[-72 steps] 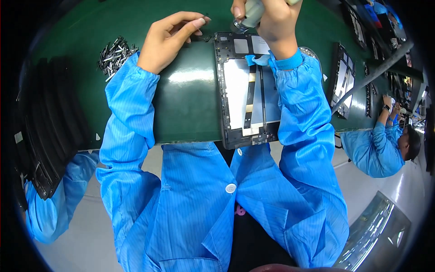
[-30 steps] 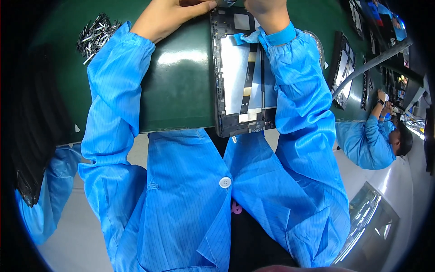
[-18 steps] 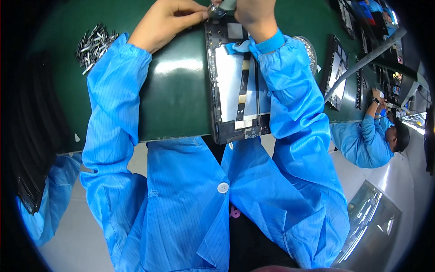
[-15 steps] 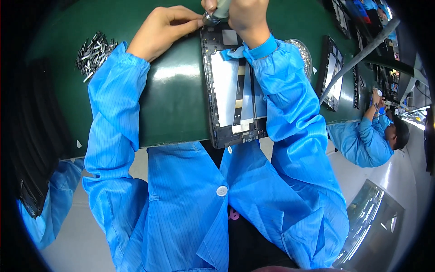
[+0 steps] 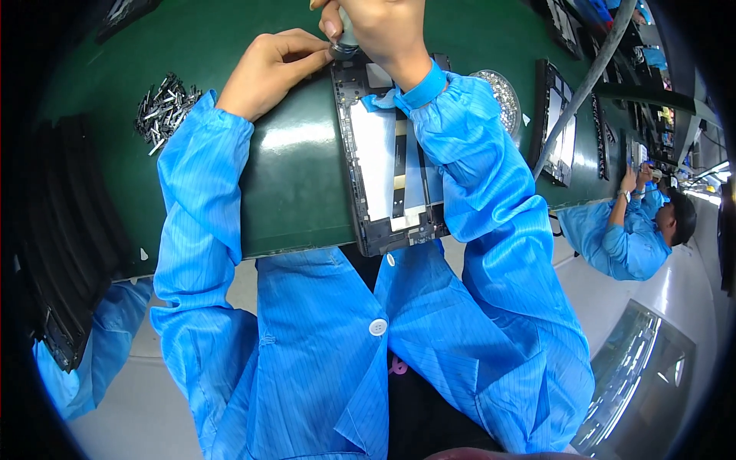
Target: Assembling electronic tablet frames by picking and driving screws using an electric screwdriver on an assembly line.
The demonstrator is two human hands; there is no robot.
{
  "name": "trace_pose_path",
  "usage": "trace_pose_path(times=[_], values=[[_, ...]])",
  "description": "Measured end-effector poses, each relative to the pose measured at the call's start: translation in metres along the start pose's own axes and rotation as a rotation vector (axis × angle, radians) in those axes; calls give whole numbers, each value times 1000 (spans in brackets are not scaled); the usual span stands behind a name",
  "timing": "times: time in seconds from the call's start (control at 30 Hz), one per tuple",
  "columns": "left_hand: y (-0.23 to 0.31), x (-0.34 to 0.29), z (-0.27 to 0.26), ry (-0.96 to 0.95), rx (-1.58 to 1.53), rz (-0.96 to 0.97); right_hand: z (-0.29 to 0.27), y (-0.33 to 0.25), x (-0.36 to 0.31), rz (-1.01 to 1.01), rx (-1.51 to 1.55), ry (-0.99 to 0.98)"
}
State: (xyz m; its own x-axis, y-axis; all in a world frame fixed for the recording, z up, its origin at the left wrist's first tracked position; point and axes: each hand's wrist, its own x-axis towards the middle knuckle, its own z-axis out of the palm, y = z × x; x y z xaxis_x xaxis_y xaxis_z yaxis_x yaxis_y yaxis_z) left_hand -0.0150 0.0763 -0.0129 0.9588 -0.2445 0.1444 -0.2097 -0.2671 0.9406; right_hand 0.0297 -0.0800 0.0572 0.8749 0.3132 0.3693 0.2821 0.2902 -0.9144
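Note:
An opened tablet [image 5: 376,161] with a black frame and silvery inside lies at the table's front edge, slightly tilted in view. At its far left corner my right hand [image 5: 387,31] is closed around an electric screwdriver [image 5: 346,38] with a pale grip and silver collar; its tip is hidden. My left hand [image 5: 272,73] comes from the left, thumb and fingers pinched together at that same corner, beside the collar. Whatever sits in that pinch is too small to make out. A blue band [image 5: 425,84] circles my right wrist, its loose end lying over the tablet.
Small black and silver parts lie in a pile [image 5: 165,111] at left. A round dish [image 5: 500,100] of tiny shiny pieces and another opened tablet [image 5: 556,123] are on the right. A grey cable [image 5: 586,88] slants across there. Dark stacked panels [image 5: 65,207] stand far left; a co-worker [image 5: 632,230] sits right.
The view has shifted slightly. Both my hands stay at the tablet's far left corner, the screwdriver still in my right hand. The co-worker's arms have moved a little.

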Motion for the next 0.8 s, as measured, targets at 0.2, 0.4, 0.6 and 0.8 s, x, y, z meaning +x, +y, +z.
trace_pose_path(times=[0.2,0.4,0.6,0.8], values=[[4,-2,2,27,32,60,2,7,0,54,21,34],[75,-48,17,562,395,196,-2,2,-1,66,-20,30],[126,-155,144,59,775,191,-8,-9,-1,42,-46,-28],[97,-134,144,197,848,109,-69,-67,2,-175,-13,95]])
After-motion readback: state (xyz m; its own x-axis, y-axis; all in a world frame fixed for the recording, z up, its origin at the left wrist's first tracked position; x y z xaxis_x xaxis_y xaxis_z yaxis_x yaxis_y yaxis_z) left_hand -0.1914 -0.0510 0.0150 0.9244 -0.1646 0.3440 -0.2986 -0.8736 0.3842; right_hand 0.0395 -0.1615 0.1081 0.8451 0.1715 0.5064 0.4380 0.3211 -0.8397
